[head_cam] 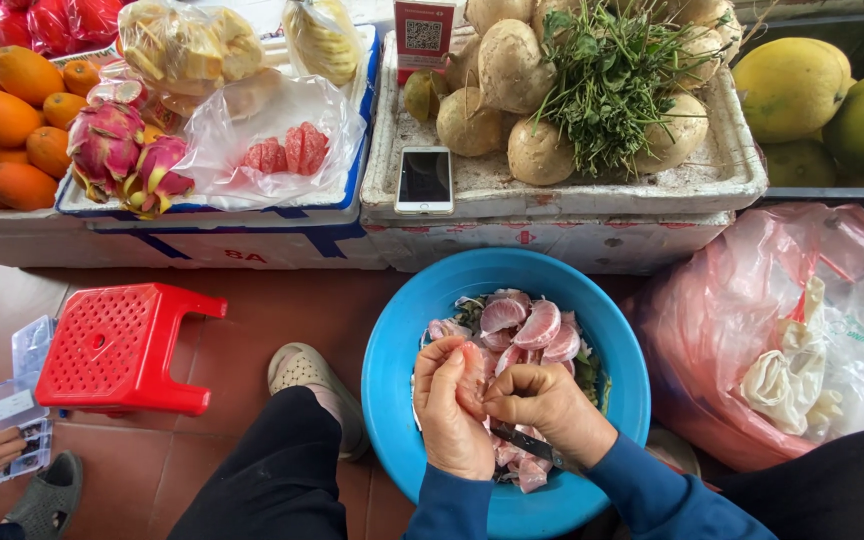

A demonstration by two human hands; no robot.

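Two hands are seen low in the head view, both above a blue basin (392, 370) that stands on the tiled floor. The left hand (449, 410) is closed around a pink pomelo segment (472, 378), which is held upright between thumb and fingers. The right hand (544, 402) is closed as well; its fingertips pinch the edge of the same segment, and a small knife (527, 443) is kept under its palm, with the blade pointing to the left.

More peeled segments (532, 325) are piled inside the basin, just behind the hands, together with some scraps of skin.

The segment is judged to be light, soft and juicy, so it is probably slippery and easily torn or crushed. It is best taken at its two narrow ends or along the firmer back, with gentle pressure only, and not squeezed in the middle.

Behind the basin, a white foam box (732, 170) with pale round roots and green herbs is placed, and a phone (424, 180) lies on its rim. A red plastic stool (117, 345) stands to the left, well apart from the basin. A pink plastic bag (732, 330) lies to the right.
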